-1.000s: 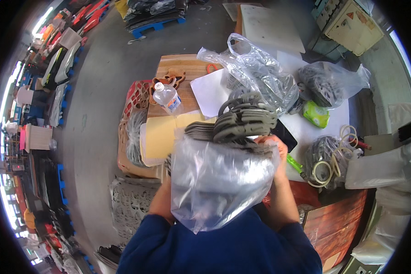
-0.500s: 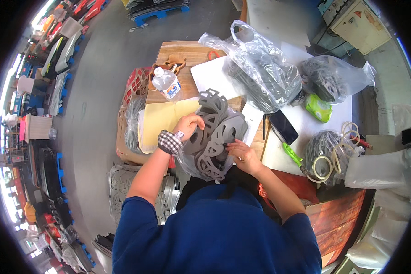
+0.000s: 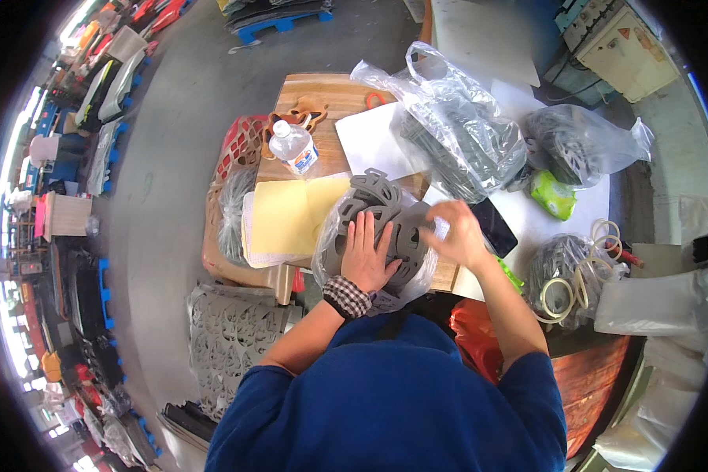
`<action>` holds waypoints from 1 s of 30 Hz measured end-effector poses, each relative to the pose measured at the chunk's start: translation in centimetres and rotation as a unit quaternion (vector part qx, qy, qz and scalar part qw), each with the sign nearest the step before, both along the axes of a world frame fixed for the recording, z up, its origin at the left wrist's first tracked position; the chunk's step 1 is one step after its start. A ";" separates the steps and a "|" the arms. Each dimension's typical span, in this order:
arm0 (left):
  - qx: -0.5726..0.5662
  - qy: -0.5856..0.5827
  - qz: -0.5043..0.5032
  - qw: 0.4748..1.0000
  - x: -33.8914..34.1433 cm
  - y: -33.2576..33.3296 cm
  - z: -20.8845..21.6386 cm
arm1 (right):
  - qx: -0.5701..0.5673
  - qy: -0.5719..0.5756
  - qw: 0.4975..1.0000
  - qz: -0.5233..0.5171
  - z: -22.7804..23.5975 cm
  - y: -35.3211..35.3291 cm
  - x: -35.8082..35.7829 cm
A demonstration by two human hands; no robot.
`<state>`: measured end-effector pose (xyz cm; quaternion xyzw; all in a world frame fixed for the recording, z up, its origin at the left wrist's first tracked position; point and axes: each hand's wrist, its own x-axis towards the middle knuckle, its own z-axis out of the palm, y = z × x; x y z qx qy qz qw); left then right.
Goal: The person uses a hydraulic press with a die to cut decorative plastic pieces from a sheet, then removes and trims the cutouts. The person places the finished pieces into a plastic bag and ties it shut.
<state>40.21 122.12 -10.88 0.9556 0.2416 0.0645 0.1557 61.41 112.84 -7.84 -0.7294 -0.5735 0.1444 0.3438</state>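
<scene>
1. The clear bag [image 3: 426, 277] of grey cut-out pieces [image 3: 407, 244] lay at the near edge of the desk [image 3: 322, 86], directly in front of the person.
2. Its long axis ran roughly away from the person, far end leaning a bit L; the farthest pc. poked out that way, arched tip first.
3. The R-most pc. lay slantwise, its far end tipped R.
4. L hand [image 3: 363, 256]: fingers spread wide, palm down on the pcs., fingertips pointing away from the body.
5. R hand [image 3: 458, 234]: fingers curled in at the bag's R side; couldn't tell if it pinched any plastic.
6. Count: 1 bag at the hands, at least 3 pcs. showing; exact no. unclear b/c they overlapped.
7. Farther off, to the R: 2 other filled bags [image 3: 464, 141], also clear w/ grey pcs. inside, plus 1 wrapped bundle [image 3: 543, 271] beyond the R forearm.
8. Also: 1 yellow folder [image 3: 283, 212] just L of the bag, 1 bottle [image 3: 293, 149] w/ white cap, 1 white sheet [image 3: 370, 140], 1 dark phone [image 3: 495, 228] near the R hand, 1 green packet [image 3: 553, 194].
</scene>
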 end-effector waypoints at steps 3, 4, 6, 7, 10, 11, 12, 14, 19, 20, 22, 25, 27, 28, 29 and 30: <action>0.030 -0.025 0.012 0.999 0.0 -0.3 -0.8 | -0.118 -0.043 0.989 -0.076 -2.7 5.0 1.9; 0.035 -0.028 0.010 0.999 -0.1 -0.2 -1.0 | -0.221 0.013 0.973 -0.071 -3.9 7.0 2.5; 0.030 -0.035 0.001 0.999 -0.2 0.0 -1.1 | -0.342 0.053 0.937 -0.039 -6.1 10.0 3.2; 0.030 -0.041 -0.004 0.999 -0.3 0.1 -1.0 | -0.385 0.038 0.922 -0.025 -6.8 11.0 3.2; 0.027 -0.042 -0.001 0.999 -0.3 0.2 -0.9 | -0.376 -0.020 0.923 -0.074 -7.0 12.8 2.9; 0.026 -0.044 -0.001 0.999 -0.3 0.2 -0.9 | -0.362 -0.039 0.927 -0.093 -6.4 13.0 2.9; 0.022 -0.045 -0.002 0.999 -0.3 0.3 -0.8 | -0.316 -0.072 0.940 -0.112 -5.4 13.3 3.4; 0.014 -0.050 0.006 0.999 -0.4 0.2 -0.8 | -0.175 -0.094 0.962 -0.188 -2.9 13.3 4.7; 0.007 -0.024 0.008 1.000 -0.4 0.4 -0.8 | 0.082 -0.151 0.972 -0.158 4.2 7.8 4.2; 0.004 -0.018 0.004 1.000 -0.4 0.5 -0.8 | 0.101 -0.167 0.968 -0.155 5.8 6.3 3.5; 0.020 -0.033 0.003 0.999 -0.5 0.5 -0.8 | 0.204 -0.204 0.926 -0.244 9.5 3.5 3.4; 0.040 -0.060 -0.002 0.997 -0.5 0.5 -1.0 | 0.181 -0.120 0.941 -0.262 13.2 0.3 3.3; 0.034 -0.058 -0.005 0.998 -0.5 0.5 -1.0 | 0.126 0.011 0.980 -0.150 12.3 0.4 1.9; 0.038 -0.055 -0.003 0.998 -0.5 0.4 -1.0 | 0.092 0.035 0.992 -0.080 11.0 0.5 0.7; 0.039 -0.051 -0.004 0.998 -0.5 0.4 -1.0 | 0.094 0.024 0.995 -0.001 8.8 1.6 -0.3; 0.043 -0.054 -0.005 0.998 -0.4 0.3 -0.9 | 0.077 -0.019 0.992 0.093 6.7 2.2 -1.2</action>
